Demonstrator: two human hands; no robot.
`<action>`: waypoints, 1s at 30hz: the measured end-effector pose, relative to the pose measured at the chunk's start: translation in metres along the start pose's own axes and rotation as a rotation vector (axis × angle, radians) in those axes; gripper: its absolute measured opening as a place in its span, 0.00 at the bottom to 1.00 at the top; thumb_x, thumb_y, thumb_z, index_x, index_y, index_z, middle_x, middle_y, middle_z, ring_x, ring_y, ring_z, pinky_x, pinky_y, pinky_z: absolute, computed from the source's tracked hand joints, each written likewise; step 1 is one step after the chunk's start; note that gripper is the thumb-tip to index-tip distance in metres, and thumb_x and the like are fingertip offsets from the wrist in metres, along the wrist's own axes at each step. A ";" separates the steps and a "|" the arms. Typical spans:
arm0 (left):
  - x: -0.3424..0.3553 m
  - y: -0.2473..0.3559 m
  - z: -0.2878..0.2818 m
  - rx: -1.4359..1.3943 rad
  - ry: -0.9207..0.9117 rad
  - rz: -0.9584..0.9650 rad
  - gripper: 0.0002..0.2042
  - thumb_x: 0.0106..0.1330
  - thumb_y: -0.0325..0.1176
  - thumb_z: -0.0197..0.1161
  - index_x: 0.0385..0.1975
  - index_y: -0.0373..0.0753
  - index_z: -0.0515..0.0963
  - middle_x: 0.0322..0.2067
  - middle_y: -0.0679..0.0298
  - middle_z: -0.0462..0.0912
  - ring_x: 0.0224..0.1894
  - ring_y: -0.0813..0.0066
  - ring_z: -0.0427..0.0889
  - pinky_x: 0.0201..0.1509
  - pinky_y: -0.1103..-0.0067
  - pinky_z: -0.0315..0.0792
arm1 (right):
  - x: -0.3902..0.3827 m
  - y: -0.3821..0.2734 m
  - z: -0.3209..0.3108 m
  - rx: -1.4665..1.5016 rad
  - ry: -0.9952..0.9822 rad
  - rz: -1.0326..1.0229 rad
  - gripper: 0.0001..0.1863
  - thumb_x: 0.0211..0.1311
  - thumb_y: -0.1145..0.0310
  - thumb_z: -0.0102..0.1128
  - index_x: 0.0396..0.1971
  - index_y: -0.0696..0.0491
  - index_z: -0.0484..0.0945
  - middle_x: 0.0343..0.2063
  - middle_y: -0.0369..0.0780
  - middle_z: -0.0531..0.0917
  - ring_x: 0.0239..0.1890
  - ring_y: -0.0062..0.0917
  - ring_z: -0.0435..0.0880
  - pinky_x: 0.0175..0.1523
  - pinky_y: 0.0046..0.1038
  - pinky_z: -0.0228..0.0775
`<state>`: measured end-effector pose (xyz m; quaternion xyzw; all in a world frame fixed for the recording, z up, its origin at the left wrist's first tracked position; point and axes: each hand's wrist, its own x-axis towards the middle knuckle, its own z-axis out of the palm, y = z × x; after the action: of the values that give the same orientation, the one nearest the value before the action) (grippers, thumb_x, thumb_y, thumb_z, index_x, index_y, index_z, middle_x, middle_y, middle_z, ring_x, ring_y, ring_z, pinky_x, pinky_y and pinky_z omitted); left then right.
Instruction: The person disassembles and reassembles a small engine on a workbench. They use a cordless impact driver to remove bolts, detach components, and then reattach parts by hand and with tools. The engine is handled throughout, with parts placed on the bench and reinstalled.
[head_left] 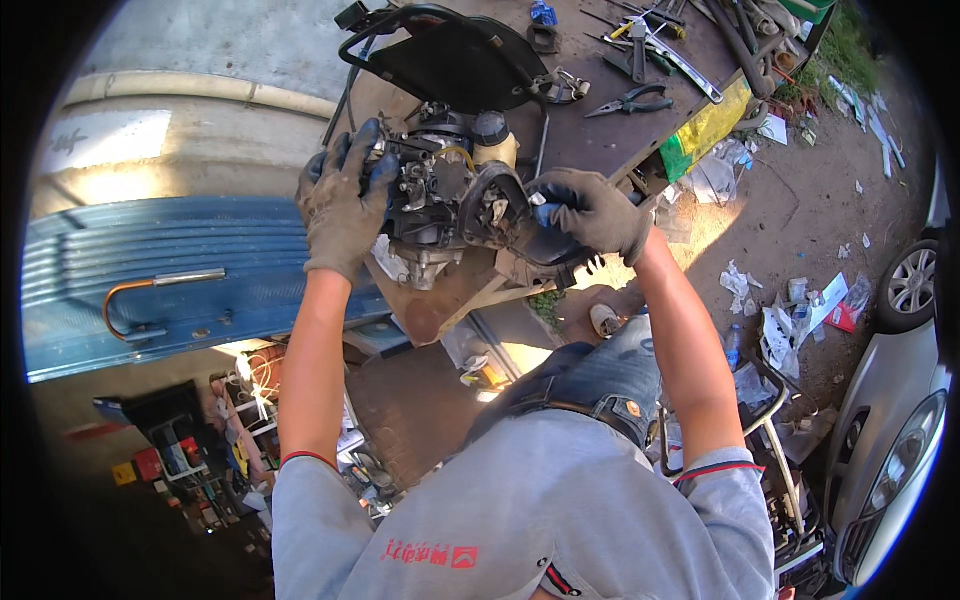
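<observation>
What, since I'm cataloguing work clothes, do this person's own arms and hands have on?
The left hand and right hand wear matching work gloves, dull grey-brown and soiled-looking, with blue showing on the fingers. The gloves end around the wrists, leaving the forearms bare. Above them are short grey shirt sleeves, edged with narrow dark and red trim.

Sunlight and shade in a littered outdoor workspace

On the left, a cream pipe (200,88) crosses a pale, weathered surface (210,40), with a blue ridged panel (220,245) nearer. A brown worktable (575,145) stands far centre. Rightward, bare ground (770,235) holds scattered litter (785,335), with grass (850,50) far off and a silver car (865,400) near. Sunlight falls in patches.
</observation>
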<state>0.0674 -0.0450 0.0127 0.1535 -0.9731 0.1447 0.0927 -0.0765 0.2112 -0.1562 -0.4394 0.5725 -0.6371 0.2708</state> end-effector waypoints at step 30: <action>-0.002 -0.007 0.024 -0.790 -0.019 -0.081 0.24 0.82 0.44 0.43 0.71 0.39 0.65 0.70 0.54 0.66 0.74 0.59 0.61 0.76 0.65 0.59 | 0.061 -0.009 0.007 -0.313 -0.094 0.085 0.26 0.58 0.64 0.62 0.58 0.50 0.80 0.54 0.51 0.82 0.58 0.46 0.80 0.66 0.40 0.70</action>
<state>0.0679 -0.0583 -0.0083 0.1455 -0.9478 -0.2462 0.1411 -0.0971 0.1579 -0.1328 -0.4812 0.6695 -0.5067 0.2521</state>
